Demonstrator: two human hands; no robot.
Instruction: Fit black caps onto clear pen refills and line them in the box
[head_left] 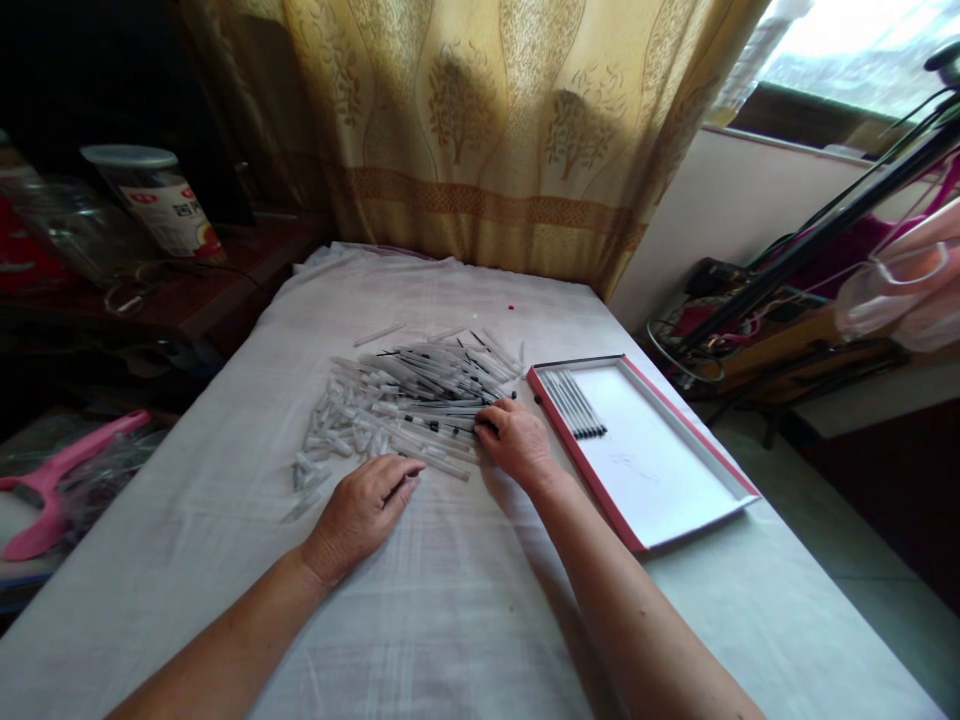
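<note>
A heap of clear plastic pen tubes and caps (405,400) lies on the white tablecloth (450,600). My right hand (517,440) rests on the heap's right edge, fingers curled over some tubes with dark tips. My left hand (364,510) lies on the cloth just below the heap, fingers bent and touching a tube at its near edge. To the right sits a shallow white tray with a red rim (675,480); several finished pens (574,405) lie side by side in its far left corner.
A gold patterned curtain (487,140) hangs behind the table. A dark side table at left holds a lidded jar (161,205). A pink tool (60,480) lies at lower left. Black stands and cables (810,250) crowd the right.
</note>
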